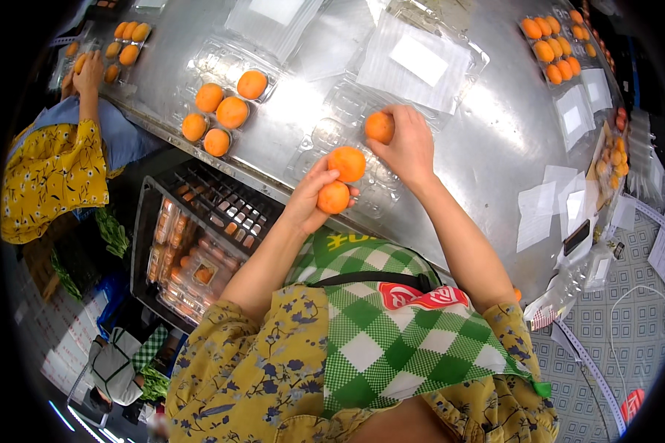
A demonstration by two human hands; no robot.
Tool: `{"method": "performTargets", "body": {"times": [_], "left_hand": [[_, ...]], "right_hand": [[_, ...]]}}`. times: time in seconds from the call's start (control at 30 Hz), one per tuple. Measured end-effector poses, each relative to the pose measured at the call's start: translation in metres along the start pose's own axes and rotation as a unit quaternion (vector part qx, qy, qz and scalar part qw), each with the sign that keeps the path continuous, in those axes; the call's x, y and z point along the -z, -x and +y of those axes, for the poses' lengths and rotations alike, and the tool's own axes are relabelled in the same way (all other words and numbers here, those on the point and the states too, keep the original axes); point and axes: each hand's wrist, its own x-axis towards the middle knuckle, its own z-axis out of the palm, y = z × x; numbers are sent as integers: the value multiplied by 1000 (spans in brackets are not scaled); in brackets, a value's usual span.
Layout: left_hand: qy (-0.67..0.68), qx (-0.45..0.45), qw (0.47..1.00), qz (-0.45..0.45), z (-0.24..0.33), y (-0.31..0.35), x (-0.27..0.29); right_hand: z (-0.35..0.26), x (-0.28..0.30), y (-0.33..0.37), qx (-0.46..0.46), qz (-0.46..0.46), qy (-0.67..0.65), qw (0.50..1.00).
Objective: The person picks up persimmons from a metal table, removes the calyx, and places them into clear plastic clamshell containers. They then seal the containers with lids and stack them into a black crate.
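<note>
Oranges [346, 164] over the tray [328, 134]: left hand [312, 193], fingers curled round two; right hand [408, 145], fingers pinching one. Crowded left grip could drop one.

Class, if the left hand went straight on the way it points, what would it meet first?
Probably the orange fruit in the right hand, beyond the two fruits the left hand holds; depth is unclear, so it might miss.
</note>
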Motion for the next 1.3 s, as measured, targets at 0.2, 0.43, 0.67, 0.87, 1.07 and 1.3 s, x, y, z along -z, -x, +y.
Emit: {"method": "performTargets", "body": {"times": [0.2, 0.43, 0.67, 0.87, 1.07, 1.3], "left_hand": [[40, 18, 999, 7, 2, 0, -2], [-7, 8, 1000, 9, 2, -2, -3], [-10, -2, 1000, 0, 2, -2, -5], [63, -11, 997, -50, 0, -1, 0], [119, -3, 990, -81, 5, 3, -7], [136, -3, 988, -80, 2, 4, -4]], "right_hand": [[8, -6, -4, 36, 10, -1, 999], [-10, 28, 5, 130, -10, -88, 988], [-21, 18, 4, 146, -89, -142, 975], [-22, -10, -37, 115, 29, -13, 993], [-19, -26, -43, 110, 29, 81, 990], [-41, 23, 14, 246, -121, -144, 951]]}}
